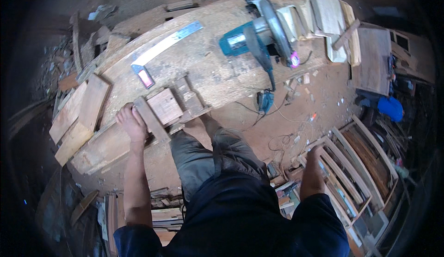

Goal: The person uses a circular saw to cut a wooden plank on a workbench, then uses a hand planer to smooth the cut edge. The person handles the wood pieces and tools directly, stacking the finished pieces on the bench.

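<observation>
Head: left grip [132, 122] touching flat wooden strip [152, 120]

the left grip [131, 122] touches a wooden strip [152, 120] over the tabletop [206, 49]; beyond lie a metal square [167, 42] and teal circular saw [255, 39].

No txt, nos. or signs legible; pale patch [237, 41] on teal circ. saw [253, 39] blurred.
</observation>
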A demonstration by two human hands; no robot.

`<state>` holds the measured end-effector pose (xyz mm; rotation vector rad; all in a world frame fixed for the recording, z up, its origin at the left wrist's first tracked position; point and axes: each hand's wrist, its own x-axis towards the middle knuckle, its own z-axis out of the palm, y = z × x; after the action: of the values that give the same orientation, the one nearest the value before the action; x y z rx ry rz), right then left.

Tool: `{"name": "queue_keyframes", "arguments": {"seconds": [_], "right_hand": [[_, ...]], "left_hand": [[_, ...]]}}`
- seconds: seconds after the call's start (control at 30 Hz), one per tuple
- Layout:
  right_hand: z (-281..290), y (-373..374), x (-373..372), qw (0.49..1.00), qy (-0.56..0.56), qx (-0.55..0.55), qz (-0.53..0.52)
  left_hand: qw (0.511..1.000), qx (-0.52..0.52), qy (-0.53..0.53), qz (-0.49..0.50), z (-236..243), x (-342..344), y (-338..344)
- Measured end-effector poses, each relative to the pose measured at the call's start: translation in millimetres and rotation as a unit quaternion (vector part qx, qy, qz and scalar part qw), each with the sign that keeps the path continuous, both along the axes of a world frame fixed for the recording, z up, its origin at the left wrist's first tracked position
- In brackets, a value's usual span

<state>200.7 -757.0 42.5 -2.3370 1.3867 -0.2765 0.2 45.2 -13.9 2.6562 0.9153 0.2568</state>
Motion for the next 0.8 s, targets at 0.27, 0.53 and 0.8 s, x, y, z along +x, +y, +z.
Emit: {"name": "queue_keyframes", "arguments": {"seconds": [0.27, 0.53, 0.8], "right_hand": [[113.2, 360.3, 105.1, 0.832, -0.170, 0.048, 0.527], [-18.1, 589.3, -10.8, 0.616, 0.203, 0.504, 0.571], [-52.2, 622.7, -31.0, 0.557, 0.310, 0.615, 0.464]], "left_hand": [[0.973, 0.018, -0.139, 0.185, 15.3, -1.2, -35.8], [0.912, -0.252, -0.147, 0.290, 7.7, -15.5, -69.0], [0.886, -0.281, -0.197, 0.310, 4.9, -17.1, -66.3]]}}
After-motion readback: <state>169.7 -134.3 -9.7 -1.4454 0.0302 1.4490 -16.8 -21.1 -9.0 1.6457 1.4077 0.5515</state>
